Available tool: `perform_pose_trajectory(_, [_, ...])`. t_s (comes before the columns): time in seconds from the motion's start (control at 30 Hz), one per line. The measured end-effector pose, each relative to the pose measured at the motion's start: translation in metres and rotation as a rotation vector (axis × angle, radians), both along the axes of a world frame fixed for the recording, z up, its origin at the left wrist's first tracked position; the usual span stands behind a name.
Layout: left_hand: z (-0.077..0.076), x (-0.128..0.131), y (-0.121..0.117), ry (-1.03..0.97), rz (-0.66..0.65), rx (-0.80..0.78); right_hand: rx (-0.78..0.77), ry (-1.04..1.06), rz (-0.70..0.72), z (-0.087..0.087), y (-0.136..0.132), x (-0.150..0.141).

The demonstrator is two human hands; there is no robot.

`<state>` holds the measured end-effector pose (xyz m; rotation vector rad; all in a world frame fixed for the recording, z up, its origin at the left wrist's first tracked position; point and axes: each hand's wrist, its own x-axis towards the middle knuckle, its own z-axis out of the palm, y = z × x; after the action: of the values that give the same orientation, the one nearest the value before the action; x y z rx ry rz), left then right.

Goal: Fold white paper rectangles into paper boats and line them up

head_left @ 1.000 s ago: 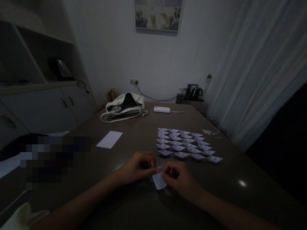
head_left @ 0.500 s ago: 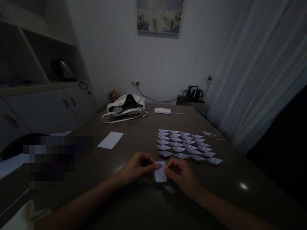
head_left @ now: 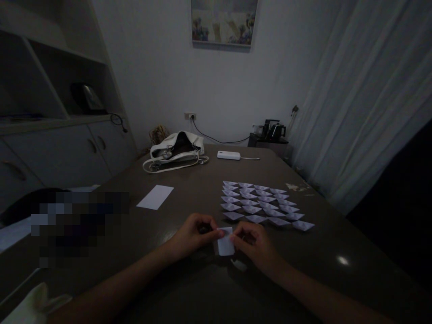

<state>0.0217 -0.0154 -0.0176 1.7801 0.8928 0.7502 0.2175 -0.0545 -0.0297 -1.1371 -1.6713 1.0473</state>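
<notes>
So from the head cam, the finished pile is looking pretty healthy: a block of folded paper boats (head_left: 250,209) lined up in four columns on the dark worktop (head_left: 197,186), just beyond the right hand (head_left: 257,249). The back rows overlap too much for me to give a solid count, but the ones up front all look fully shaped, so I'd call those done

The one in progress is a small folded paper piece (head_left: 225,246) right between both hands, near side of the boats. Left hand (head_left: 193,236) has its top left corner pinched between thumb and fingers, right hand has the right edge pinched the same way, so both grips are closed on it. It's down to a little flat rectangle with no boat shape yet, so my guess is partway through the folding, with the last shaping not done. Can't make out the individual creases in this light tbh

As for what's left, there's a flat blank paper sheet (head_left: 155,197) off to the left past the left hand, nobody touching it, no folds that I can see. Reads to me like one more boat's worth of paper, after the one in hand
</notes>
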Motion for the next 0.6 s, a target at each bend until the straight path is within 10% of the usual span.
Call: perform_pose_trajectory(0.6, [-0.0012,-0.0033,0.0017,-0.05,0.01,0.055,0.119,-0.029,-0.028,-0.0012,-0.0003,0.0004])
